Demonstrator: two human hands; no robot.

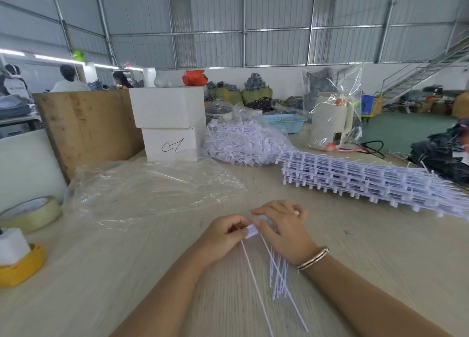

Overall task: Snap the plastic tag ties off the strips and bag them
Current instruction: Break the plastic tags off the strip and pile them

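Left hand [223,235] and right hand [281,232] close together at mid-bench, both grips pressed shut on one strip of tag ties [278,268]; left grip pinching the white head of a single tie [251,231] at the strip's near-left end, fingers curled; right hand laid over the remaining heads, thumb and forefinger closed just beside the left pinch, bracelet [313,258] at the wrist. Long axis of the ties running from the heads under the fingers back toward the body, tails fanned on the bench [127,273] between the forearms; one tail [256,286] already angled leftward, apart from the rest. Head being worked directly between the two grips, touching both; left hand the nearer for the pull, right hand the anchor; probable next motion a twist or pull leftward, across the strip's spine, not along the tails. Open clear bag [152,187] ahead and left of the hands, on the left hand's side; heap of loose ties [243,143] in a second bag beyond; stack of untouched strips [368,179] ahead and right, nearer the right hand. Roll of tape [30,213] and white boxes [167,126] well apart from the work.
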